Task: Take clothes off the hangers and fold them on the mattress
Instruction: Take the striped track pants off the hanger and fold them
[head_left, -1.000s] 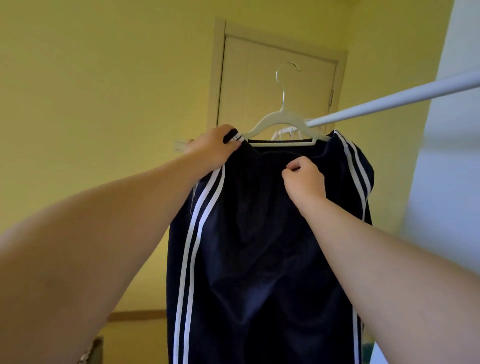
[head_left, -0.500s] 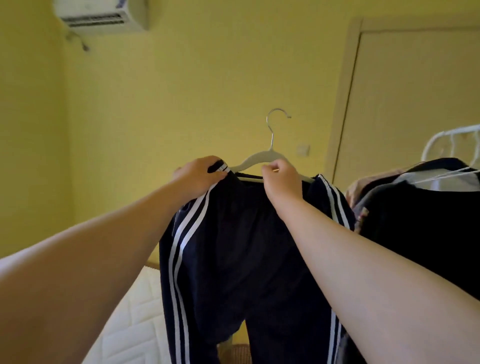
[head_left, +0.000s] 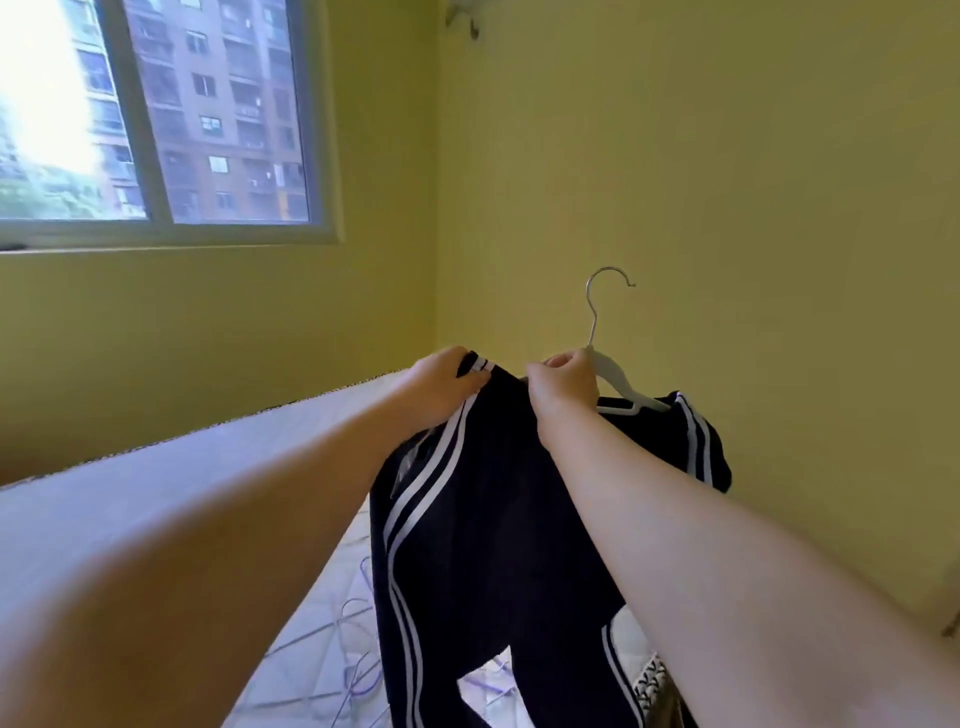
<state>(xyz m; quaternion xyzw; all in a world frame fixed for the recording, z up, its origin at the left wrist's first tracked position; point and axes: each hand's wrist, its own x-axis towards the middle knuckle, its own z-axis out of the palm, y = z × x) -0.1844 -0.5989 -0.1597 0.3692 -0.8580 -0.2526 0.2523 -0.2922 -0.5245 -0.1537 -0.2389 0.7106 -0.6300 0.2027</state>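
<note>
The left hand grips the trousers beside the right hand, which clutches the hanger; unhanging and folding are not yet done.

A window with a pale frame fills the upper left of the frame. Through its glass stands a brown tower block, with green trees at the lower left pane and bright glare above them. Yellow walls meet in a corner at centre. A small dark fitting juts from the top edge, too blurred to identify.
</note>
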